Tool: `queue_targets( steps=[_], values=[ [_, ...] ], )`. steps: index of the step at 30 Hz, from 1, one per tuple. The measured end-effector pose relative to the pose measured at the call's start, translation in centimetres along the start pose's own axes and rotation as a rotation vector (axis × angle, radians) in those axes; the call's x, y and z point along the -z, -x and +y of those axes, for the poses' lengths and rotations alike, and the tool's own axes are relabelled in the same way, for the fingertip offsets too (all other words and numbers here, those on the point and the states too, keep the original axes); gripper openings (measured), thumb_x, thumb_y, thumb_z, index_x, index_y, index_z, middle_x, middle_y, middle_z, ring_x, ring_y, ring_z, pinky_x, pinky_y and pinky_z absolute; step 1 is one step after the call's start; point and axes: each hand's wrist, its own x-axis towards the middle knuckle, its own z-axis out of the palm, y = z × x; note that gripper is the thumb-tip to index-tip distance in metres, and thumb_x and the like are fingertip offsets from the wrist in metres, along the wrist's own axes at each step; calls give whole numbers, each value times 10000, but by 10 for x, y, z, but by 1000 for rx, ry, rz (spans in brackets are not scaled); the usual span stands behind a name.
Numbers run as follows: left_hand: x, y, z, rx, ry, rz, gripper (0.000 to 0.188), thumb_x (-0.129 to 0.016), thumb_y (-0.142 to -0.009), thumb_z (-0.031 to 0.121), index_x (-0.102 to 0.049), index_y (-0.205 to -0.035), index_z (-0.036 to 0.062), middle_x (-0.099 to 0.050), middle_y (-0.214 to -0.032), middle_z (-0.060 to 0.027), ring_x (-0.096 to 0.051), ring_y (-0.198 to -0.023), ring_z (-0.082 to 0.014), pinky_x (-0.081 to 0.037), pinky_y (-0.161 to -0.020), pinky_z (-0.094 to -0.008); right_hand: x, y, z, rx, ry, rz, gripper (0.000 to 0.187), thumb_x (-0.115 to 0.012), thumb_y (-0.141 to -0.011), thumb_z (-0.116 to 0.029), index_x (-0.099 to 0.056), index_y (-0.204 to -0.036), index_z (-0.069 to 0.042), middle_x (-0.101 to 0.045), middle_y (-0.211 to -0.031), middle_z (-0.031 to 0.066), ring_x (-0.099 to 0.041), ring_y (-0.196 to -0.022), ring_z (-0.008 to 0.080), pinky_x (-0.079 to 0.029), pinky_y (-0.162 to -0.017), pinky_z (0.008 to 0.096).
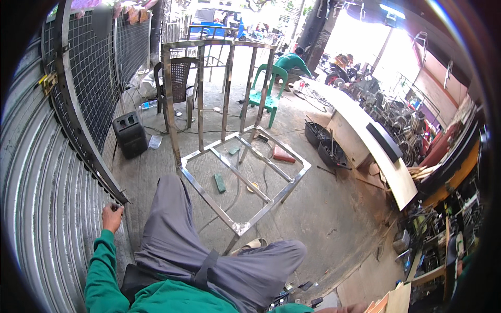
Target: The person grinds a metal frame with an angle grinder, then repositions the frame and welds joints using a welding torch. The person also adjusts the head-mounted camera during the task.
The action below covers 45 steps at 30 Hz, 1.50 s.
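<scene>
A shiny metal chair frame (227,94) stands on the concrete in front of my spread knees. It has a tall back of upright bars and an open seat with crossbars. My left hand (112,217) is at the far left, beside the foot of a dark metal door post (112,188), with its fingers curled. Whatever may be in that hand is too small to tell. Only part of my right hand (345,309) shows at the lower edge, next to some pale wooden pieces (391,301); its fingers are hidden. Neither hand touches the chair frame.
Under the frame lie a green block (219,182) and a reddish box (283,154). A black speaker (130,135) stands near the ribbed shutter (47,208). Beyond are a brown chair (177,78), a green chair (266,94) and a bent-over person (292,62). Black bins (317,134) sit by the workbench (360,120).
</scene>
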Motion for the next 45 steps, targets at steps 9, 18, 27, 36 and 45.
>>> queue_targets(
  steps=[9,18,27,36,45],
  values=[
    [-43,-33,69,-147,-143,60,245,-765,-871,210,-684,-954,-6,-735,-911,-179,-717,-895,-356,-547,-829,-443,-54,16,55,-170,8,60,239,-594,-1015,-179,-502,-807,-108,-399,-824,5,-507,-763,165,-426,-826,437],
    [-70,-61,56,-156,-165,88,263,-764,-874,209,-669,-1000,-3,-725,-935,-186,-698,-930,-390,-529,-853,-466,-51,29,93,-356,-39,-120,155,-600,-999,-319,-510,-999,-193,-461,-853,-2,-535,-815,174,-373,-871,529],
    [-82,-78,52,-144,-143,95,252,-754,-898,212,-663,-984,-6,-714,-946,-191,-686,-926,-397,-519,-854,-475,-43,46,115,-440,45,-103,155,-585,-1003,-325,-493,-982,-202,-444,-832,-12,-531,-813,172,-362,-873,534],
    [-94,-111,54,-191,-193,133,284,-738,-936,252,-649,-973,-16,-703,-948,-197,-670,-937,-396,-508,-856,-469,-42,49,127,-471,78,-104,157,-570,-1007,-330,-476,-965,-211,-427,-811,-22,-528,-810,170,-351,-875,539],
    [-105,-120,64,-220,-157,113,326,-709,-968,294,-646,-982,-26,-702,-960,-208,-665,-936,-405,-506,-854,-482,-42,48,124,-489,132,-99,162,-555,-1011,-335,-459,-948,-220,-410,-789,-32,-525,-807,168,-340,-877,544]
  ],
)
